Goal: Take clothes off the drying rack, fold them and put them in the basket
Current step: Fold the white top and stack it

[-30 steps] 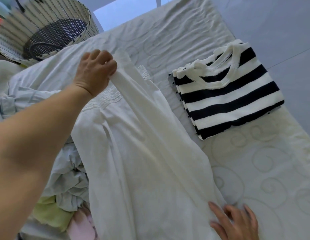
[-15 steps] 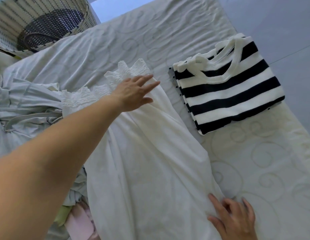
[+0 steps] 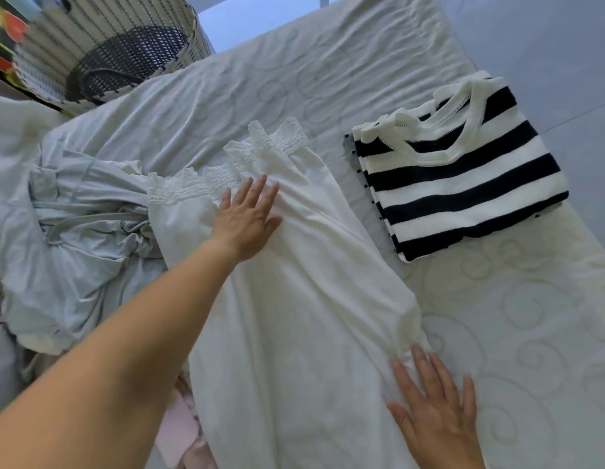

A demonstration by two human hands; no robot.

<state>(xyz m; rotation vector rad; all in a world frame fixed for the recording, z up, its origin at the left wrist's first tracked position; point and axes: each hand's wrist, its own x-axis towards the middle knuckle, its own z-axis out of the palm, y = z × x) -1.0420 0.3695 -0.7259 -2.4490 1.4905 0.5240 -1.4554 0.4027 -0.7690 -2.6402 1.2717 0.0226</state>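
Head view: both hands lie flat, fingers spread, on a white dress point(image 3: 294, 316) laid across the quilted bed point(image 3: 531, 333).
The left hand point(image 3: 245, 221) presses just below the lacy, smocked neckline, where a second ago it pinched a raised fold; the right hand point(image 3: 436, 411) stays on the dress's right edge. A folded striped knit point(image 3: 463, 184) lies just right of the dress, a crumpled blue garment point(image 3: 84, 231) crowds its left, and the woven basket point(image 3: 125, 18) stands well apart, far left.

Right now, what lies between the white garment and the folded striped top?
Only a narrow strip of bare bed sheet separates the white garment from the striped top, seen in the head view.
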